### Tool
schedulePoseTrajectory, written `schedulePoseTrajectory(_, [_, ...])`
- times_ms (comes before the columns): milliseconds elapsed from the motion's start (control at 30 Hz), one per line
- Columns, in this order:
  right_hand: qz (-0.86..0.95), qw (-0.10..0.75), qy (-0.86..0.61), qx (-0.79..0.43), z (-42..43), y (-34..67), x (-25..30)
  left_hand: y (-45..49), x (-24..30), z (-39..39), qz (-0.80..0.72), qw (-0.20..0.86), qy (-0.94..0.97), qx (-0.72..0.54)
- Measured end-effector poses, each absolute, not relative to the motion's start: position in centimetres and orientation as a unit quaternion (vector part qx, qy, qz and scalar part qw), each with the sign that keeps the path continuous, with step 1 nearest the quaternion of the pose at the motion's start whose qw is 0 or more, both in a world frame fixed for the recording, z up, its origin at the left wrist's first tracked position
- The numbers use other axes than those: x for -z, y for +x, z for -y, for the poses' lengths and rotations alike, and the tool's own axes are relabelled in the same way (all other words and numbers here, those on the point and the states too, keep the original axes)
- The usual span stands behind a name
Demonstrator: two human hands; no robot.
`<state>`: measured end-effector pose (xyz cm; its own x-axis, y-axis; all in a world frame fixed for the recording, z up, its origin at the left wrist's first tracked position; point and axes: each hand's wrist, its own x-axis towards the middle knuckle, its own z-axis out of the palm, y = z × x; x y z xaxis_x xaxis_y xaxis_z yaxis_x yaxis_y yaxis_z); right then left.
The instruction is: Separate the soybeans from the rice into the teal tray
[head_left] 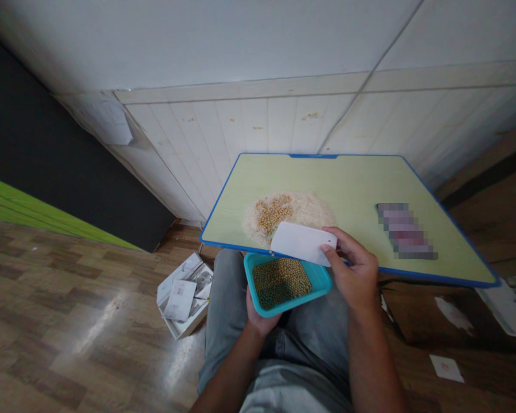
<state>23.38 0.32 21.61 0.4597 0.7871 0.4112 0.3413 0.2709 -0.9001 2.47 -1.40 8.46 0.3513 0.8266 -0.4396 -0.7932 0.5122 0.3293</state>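
Observation:
My left hand (261, 315) grips a turquoise plastic container (322, 281) from below, just under the table's near edge. Inside it lie many small golden-brown beans (281, 281), perhaps soybeans. My right hand (355, 267) is closed on one end of a flat white plastic scraper (301, 240), thumb on top. The scraper's far end touches a spread of white rice (309, 206) on the tabletop. A patch of the same beans (273, 213) lies on the rice's left part. One or two beans sit at the table edge above the container.
The pale green folding table (352, 178) has a blue rim. A blurred-out flat object (406, 230) lies on its right side. On the floor to the left stands an open white box (184, 295) with papers. A white panelled wall (249, 126) rises behind the table.

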Motion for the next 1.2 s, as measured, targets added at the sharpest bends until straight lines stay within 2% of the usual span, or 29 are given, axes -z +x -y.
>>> schedulePoseTrajectory(367, [0.478,0.627,-0.592,-0.165,-0.4,23.4,-21.2,2.3,-10.6,1.5,-0.328,0.818,0.005,-0.473])
schedulePoseTrajectory(1200, [0.476,0.624,-0.604,-0.139,-0.4,22.6,-21.2,1.9,-8.4,1.6,-0.296,0.832,0.026,-0.469])
